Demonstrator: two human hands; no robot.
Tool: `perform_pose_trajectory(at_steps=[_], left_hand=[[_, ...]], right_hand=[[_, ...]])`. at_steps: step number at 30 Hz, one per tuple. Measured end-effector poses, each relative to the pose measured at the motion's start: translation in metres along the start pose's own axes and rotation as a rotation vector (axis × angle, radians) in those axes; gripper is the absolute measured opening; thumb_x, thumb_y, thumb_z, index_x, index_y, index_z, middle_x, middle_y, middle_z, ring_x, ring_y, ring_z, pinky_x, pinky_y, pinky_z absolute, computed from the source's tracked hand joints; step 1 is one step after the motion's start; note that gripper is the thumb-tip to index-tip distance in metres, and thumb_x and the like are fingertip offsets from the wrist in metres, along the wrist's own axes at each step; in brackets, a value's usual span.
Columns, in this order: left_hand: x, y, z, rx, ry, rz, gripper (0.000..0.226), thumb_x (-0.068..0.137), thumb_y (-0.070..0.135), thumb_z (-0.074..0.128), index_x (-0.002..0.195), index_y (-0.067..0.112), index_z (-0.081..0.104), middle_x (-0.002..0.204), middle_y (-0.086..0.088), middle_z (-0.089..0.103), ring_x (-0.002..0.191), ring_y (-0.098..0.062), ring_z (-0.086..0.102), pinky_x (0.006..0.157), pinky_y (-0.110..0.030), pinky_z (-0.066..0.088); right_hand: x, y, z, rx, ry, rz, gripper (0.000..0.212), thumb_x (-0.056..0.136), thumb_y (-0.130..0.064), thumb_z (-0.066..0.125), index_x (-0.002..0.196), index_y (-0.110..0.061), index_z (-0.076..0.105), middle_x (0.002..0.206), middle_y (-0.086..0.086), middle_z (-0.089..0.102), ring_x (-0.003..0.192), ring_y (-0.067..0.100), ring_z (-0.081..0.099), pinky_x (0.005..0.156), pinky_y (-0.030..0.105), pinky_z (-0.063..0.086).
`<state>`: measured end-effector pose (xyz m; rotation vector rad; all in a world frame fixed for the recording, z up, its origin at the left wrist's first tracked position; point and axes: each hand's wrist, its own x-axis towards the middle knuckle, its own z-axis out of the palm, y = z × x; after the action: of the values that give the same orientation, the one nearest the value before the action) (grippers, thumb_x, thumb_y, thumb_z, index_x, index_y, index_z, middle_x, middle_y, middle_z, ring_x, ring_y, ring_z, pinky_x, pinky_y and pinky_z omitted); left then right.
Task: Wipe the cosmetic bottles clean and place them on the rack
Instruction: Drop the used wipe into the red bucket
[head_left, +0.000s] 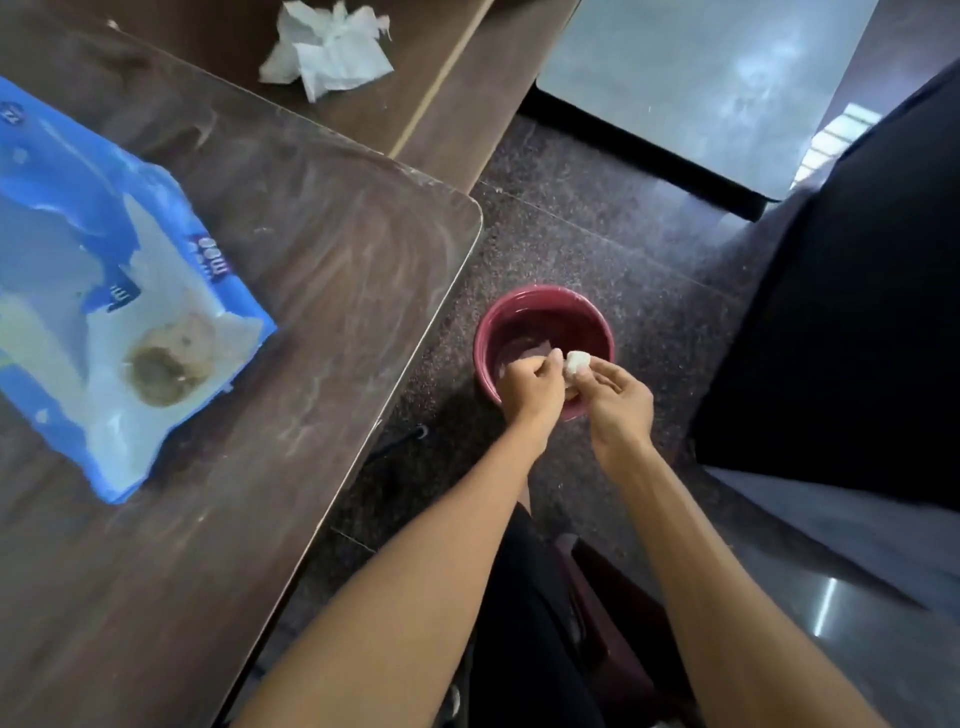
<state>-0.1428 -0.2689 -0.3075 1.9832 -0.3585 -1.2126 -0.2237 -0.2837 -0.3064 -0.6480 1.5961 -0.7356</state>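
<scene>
Both my hands reach down over a dark red bucket (540, 312) on the floor. My right hand (618, 400) pinches a small white wad (576, 361), a tissue or wipe, above the bucket's near rim. My left hand (530, 387) has its fingers curled, its fingertips meeting the same white wad from the left. No cosmetic bottle or rack is in view.
A brown glass-topped table (322, 270) fills the left side, carrying a blue wipes pack (104, 291) with a dirty patch on it. Crumpled white tissue (332, 47) lies on a second surface at the back. A dark piece of furniture (857, 312) stands at right.
</scene>
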Motion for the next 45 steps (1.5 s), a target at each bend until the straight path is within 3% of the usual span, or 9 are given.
perform_pose_trajectory(at_steps=[5, 10, 16, 20, 23, 26, 30, 37, 45], left_hand=[[0.054, -0.030, 0.038, -0.029, -0.004, -0.122, 0.014, 0.088, 0.021, 0.075, 0.098, 0.011, 0.079, 0.092, -0.005, 0.078, 0.089, -0.021, 0.074, 0.086, -0.041, 0.061], [0.096, -0.050, 0.062, 0.048, 0.088, -0.129, 0.016, 0.091, 0.011, 0.072, 0.105, 0.007, 0.078, 0.102, -0.008, 0.078, 0.089, -0.018, 0.071, 0.083, -0.029, 0.059], [0.125, -0.067, 0.079, 0.096, 0.089, -0.198, 0.019, 0.092, 0.003, 0.064, 0.107, 0.002, 0.075, 0.105, -0.011, 0.075, 0.091, -0.018, 0.065, 0.084, -0.030, 0.056], [0.137, -0.076, 0.076, 0.208, 0.062, -0.231, 0.032, 0.092, 0.006, 0.063, 0.123, 0.006, 0.068, 0.123, -0.012, 0.069, 0.114, -0.029, 0.065, 0.098, -0.041, 0.055], [0.137, -0.075, 0.071, 0.323, 0.008, -0.192, 0.035, 0.090, -0.002, 0.059, 0.122, 0.007, 0.068, 0.129, -0.013, 0.066, 0.121, -0.031, 0.060, 0.101, -0.043, 0.052], [0.119, -0.066, 0.063, 0.477, -0.069, -0.097, 0.037, 0.097, 0.006, 0.055, 0.134, 0.011, 0.061, 0.134, -0.013, 0.064, 0.128, -0.031, 0.055, 0.107, -0.042, 0.046], [0.081, -0.056, 0.047, 0.687, -0.132, 0.104, 0.041, 0.104, 0.014, 0.048, 0.144, 0.011, 0.049, 0.139, -0.014, 0.060, 0.130, -0.031, 0.054, 0.100, -0.043, 0.048], [0.003, -0.038, -0.001, 0.925, -0.108, 0.450, 0.055, 0.104, 0.028, 0.048, 0.153, 0.006, 0.035, 0.159, -0.014, 0.039, 0.149, -0.025, 0.034, 0.120, -0.035, 0.034], [-0.137, 0.016, -0.086, 0.987, 0.036, 0.749, 0.060, 0.102, 0.039, 0.029, 0.146, 0.003, 0.046, 0.153, -0.016, 0.047, 0.143, -0.024, 0.045, 0.110, -0.035, 0.047]], right_hand=[[0.064, 0.033, 0.013, -0.293, 0.177, -0.071, 0.011, 0.085, -0.015, 0.072, 0.095, -0.018, 0.073, 0.082, 0.000, 0.073, 0.069, 0.002, 0.066, 0.063, 0.018, 0.055], [0.109, 0.060, 0.023, -0.404, 0.175, -0.073, 0.011, 0.086, -0.015, 0.070, 0.097, -0.015, 0.073, 0.082, -0.003, 0.070, 0.071, -0.001, 0.062, 0.062, 0.001, 0.045], [0.145, 0.083, 0.033, -0.374, 0.163, -0.017, 0.010, 0.085, -0.010, 0.069, 0.093, -0.015, 0.074, 0.070, -0.007, 0.066, 0.066, -0.002, 0.062, 0.065, 0.008, 0.052], [0.158, 0.095, 0.029, -0.424, 0.094, 0.035, 0.013, 0.085, -0.007, 0.069, 0.094, -0.015, 0.074, 0.078, 0.000, 0.071, 0.069, 0.004, 0.066, 0.074, 0.019, 0.056], [0.154, 0.097, 0.020, -0.508, 0.100, 0.040, 0.016, 0.087, -0.005, 0.067, 0.097, -0.014, 0.075, 0.077, -0.003, 0.069, 0.067, 0.000, 0.062, 0.067, 0.005, 0.049], [0.138, 0.090, 0.011, -0.540, 0.093, 0.031, 0.017, 0.087, -0.004, 0.066, 0.097, -0.015, 0.075, 0.083, -0.001, 0.071, 0.070, 0.001, 0.062, 0.084, 0.018, 0.053], [0.108, 0.073, 0.004, -0.575, 0.072, -0.034, 0.019, 0.090, -0.001, 0.059, 0.098, -0.011, 0.074, 0.088, 0.002, 0.071, 0.062, -0.007, 0.059, 0.060, -0.001, 0.043], [0.021, 0.023, -0.005, -0.852, 0.005, -0.438, 0.029, 0.092, -0.008, 0.055, 0.119, -0.009, 0.066, 0.117, 0.005, 0.066, 0.107, 0.015, 0.061, 0.092, 0.018, 0.042], [-0.106, -0.017, -0.027, -1.448, -0.098, -0.730, 0.052, 0.103, -0.032, 0.029, 0.153, -0.018, 0.021, 0.160, 0.009, 0.016, 0.149, 0.027, 0.001, 0.116, 0.043, 0.027]])
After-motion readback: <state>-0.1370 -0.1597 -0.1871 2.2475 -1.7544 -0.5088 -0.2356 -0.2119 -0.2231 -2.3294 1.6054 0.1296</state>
